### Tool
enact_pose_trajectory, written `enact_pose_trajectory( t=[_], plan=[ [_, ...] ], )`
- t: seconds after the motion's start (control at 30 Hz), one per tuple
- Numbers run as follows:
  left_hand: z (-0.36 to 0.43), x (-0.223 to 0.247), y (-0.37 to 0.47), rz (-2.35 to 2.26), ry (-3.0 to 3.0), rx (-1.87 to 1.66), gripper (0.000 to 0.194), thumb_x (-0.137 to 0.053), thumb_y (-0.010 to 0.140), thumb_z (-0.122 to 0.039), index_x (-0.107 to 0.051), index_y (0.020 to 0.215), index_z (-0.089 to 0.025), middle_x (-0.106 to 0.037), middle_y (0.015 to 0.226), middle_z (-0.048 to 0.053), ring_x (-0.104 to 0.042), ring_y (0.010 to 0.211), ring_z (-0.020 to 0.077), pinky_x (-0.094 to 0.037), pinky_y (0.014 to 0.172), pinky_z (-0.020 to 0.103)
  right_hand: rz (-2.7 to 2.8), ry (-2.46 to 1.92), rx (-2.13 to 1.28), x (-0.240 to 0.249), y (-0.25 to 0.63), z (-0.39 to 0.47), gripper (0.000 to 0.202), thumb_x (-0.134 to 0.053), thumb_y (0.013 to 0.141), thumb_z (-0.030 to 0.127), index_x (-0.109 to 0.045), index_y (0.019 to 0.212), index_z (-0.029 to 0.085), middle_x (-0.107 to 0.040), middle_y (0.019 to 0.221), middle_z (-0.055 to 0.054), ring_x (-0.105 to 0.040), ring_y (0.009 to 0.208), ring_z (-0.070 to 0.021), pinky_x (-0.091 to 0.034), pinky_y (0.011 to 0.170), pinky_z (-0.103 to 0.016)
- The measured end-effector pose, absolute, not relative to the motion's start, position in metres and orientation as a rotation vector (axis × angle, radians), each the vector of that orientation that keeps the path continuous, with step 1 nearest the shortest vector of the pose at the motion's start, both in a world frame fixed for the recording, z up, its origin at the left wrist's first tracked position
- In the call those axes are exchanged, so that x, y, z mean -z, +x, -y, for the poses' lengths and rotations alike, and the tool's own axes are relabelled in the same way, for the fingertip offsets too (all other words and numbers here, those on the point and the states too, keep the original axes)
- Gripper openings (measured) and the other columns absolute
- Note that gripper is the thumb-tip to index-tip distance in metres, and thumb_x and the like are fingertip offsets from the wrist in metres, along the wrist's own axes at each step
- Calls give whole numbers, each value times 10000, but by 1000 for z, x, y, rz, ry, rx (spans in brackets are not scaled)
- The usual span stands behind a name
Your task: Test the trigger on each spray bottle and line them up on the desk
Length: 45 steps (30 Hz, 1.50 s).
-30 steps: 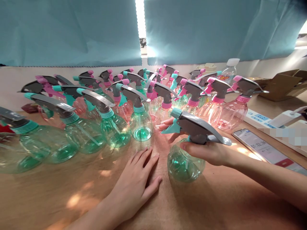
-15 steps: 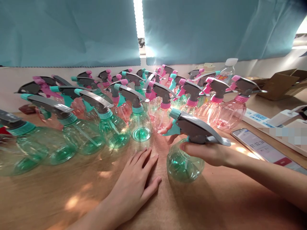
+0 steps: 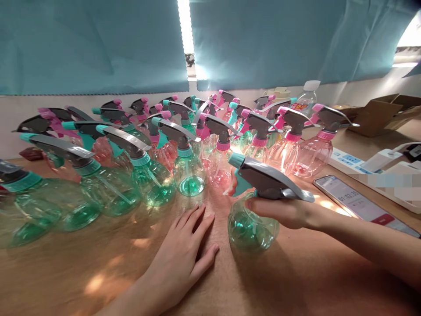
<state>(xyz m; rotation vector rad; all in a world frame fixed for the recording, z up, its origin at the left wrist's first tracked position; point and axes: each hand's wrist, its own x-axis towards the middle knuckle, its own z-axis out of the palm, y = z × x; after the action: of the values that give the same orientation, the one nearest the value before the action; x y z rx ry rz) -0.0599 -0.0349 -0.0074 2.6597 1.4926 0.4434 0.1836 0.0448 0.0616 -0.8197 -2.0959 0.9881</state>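
My right hand (image 3: pixel 283 213) wraps round the neck of a green spray bottle (image 3: pixel 251 230) with a grey head and teal nozzle. Its fingers reach the teal trigger on the far side, partly hidden by the bottle. The nozzle points to the left and away from me. Flat on the wooden table (image 3: pixel 131 276) lies my left hand (image 3: pixel 184 252), fingers stretched out, holding nothing. Just beyond it stands another green spray bottle (image 3: pixel 189 177), and a pink spray bottle (image 3: pixel 220 166) is beside that one.
Several more green and pink spray bottles crowd the back and left. To the right lie a phone (image 3: pixel 358 204) showing a timer and a white power strip (image 3: pixel 355 164). A cardboard box (image 3: pixel 378 116) and a clear capped bottle (image 3: pixel 307 98) stand behind, near a blue curtain (image 3: pixel 263 44).
The fingers of my right hand have drawn back with the teal trigger toward the bottle's neck. My left hand stays flat on the table. The whole view has shifted slightly.
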Motion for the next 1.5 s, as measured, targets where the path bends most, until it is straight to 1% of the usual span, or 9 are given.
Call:
enact_pose_trajectory(
  t=[0.1,0.2,0.33,0.5,0.73,0.87,1.1,1.33,1.5],
  plan=[
    [35,6,-60,-1491,2660,-432,498,-474,985,-384,-409,1448,-215,-430,1494,122,-393,1351,329,-340,1092,537,2099,-765,-1034,-65,178,-45,369,-573,751,155,-672,1078,293,-689,809,-4,-658,783,-209,-555,650,-314],
    [35,4,-59,-1504,2651,-408,495,-480,982,-382,-421,1440,-201,-441,1485,128,-399,1348,333,-354,1083,543,2079,-655,-1106,-69,171,-45,515,-531,726,106,-629,1202,276,-717,1014,-26,-682,934,-217,-568,804,-349],
    [36,4,-58,-1495,2661,-418,483,-483,982,-370,-436,1427,-188,-441,1481,132,-398,1349,332,-360,1081,547,2027,-635,-1103,-69,168,-44,649,-505,709,82,-543,1323,288,-683,1186,-36,-699,948,-195,-570,800,-320],
    [36,8,-59,-1493,2663,-460,483,-482,982,-375,-426,1431,-206,-443,1474,122,-379,1355,316,-350,1091,522,2010,-626,-1075,-69,167,-43,651,-484,675,87,-574,1292,275,-694,1161,-36,-705,908,-187,-578,775,-306],
    [35,7,-60,-1487,2668,-430,492,-471,987,-388,-417,1437,-198,-438,1473,133,-378,1352,313,-344,1094,523,2013,-577,-1059,-75,163,-42,609,-478,675,85,-616,1240,265,-700,1145,-51,-682,1004,-215,-589,764,-311],
    [34,7,-59,-1486,2671,-440,485,-475,986,-384,-433,1427,-186,-450,1463,139,-395,1337,317,-346,1091,527,2009,-555,-1070,-75,162,-43,610,-473,681,79,-616,1246,259,-705,1127,-46,-673,1036,-211,-584,797,-306],
    [35,5,-59,-1486,2671,-436,488,-483,979,-377,-432,1426,-189,-446,1471,138,-390,1346,321,-351,1087,537,2062,-581,-998,-69,167,-45,617,-481,702,80,-589,1285,252,-696,1166,-64,-672,1038,-229,-584,776,-323],
    [34,-1,-58,-1486,2661,-352,493,-506,970,-362,-452,1415,-157,-458,1459,163,-402,1336,336,-370,1068,557,2030,-567,-1060,-72,166,-43,630,-478,687,75,-593,1279,258,-700,1142,-48,-668,1044,-217,-581,804,-318],
    [35,3,-58,-1485,2668,-399,494,-485,978,-373,-438,1426,-171,-455,1462,150,-400,1336,324,-359,1080,543,2013,-558,-1070,-73,164,-43,610,-488,693,86,-602,1267,256,-703,1138,-50,-676,1013,-217,-587,813,-338]
  ],
)
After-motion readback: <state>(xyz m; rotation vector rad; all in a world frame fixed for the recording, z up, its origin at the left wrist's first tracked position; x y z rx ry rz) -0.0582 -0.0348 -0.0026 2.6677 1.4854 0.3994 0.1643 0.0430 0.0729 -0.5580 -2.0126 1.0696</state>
